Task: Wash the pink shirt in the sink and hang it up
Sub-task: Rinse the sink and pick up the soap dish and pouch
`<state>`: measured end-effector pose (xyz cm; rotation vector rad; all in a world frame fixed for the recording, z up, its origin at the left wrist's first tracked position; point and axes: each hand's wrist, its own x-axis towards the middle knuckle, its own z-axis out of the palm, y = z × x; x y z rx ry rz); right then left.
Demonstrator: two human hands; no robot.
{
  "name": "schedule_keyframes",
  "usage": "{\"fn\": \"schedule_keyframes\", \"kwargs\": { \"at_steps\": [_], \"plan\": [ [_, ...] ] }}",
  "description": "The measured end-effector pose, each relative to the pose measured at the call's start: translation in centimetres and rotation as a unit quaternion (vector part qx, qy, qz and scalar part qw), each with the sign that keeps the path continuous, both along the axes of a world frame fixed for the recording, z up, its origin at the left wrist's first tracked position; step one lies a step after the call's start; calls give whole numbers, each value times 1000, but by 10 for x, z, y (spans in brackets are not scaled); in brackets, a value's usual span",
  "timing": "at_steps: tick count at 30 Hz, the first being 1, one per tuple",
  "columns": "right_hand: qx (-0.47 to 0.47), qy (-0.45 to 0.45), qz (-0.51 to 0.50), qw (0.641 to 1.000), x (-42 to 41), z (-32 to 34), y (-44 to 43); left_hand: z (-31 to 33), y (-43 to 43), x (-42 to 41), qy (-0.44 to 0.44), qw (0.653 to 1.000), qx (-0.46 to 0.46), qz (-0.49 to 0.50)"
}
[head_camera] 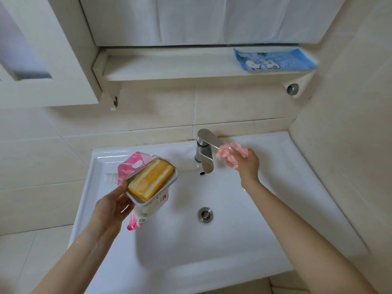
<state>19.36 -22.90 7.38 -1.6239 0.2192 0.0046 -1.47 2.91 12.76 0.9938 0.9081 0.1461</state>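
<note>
As the person leaned over the white sink (233, 240), the following stood in view.

1. Faucet (204, 153): chrome, single lever, at the back rim of the basin, spout pointing forward.
2. Pink shirt (227, 152): a small bunched wad of pink fabric, blurred, so probably the garment; gripped in the curled fingers of the right hand (248, 166), just right of the faucet at the tip of its lever.
3. Soap dish (176, 175): pale, rectangular, tilted; held at its near end by the left hand (110, 211), thumb on the rim, left of the faucet and above the basin.
4. Soap bar (151, 179): orange-yellow, lying in the dish.
5. Refill pouch (137, 160): pink and white, spouted, directly beneath the dish.
6. Drain (205, 215): metal, in the basin floor, in front of the faucet.
7. Shelf (169, 68): white, on the wall above the faucet.
8. Blue printed pack (275, 60): flat on that shelf, above and right of the faucet.
</note>
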Motion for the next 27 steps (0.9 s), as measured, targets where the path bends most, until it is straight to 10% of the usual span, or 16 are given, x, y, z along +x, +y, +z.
{"fn": "schedule_keyframes", "kwargs": {
  "at_steps": [4,8,16,27],
  "plan": [
    [273,241,7,931,-2,-2,-26,-2,-2,1,2,1000,-3,-5],
    [353,243,96,898,-15,-18,-47,-5,-4,1,-1,1000,-7,-3],
    [279,341,125,889,-29,-29,-49,-9,-5,-1,6,1000,-14,2],
    [62,260,48,962,-23,-15,-29,-9,-4,3,3,1000,-17,9]
  ]
}}
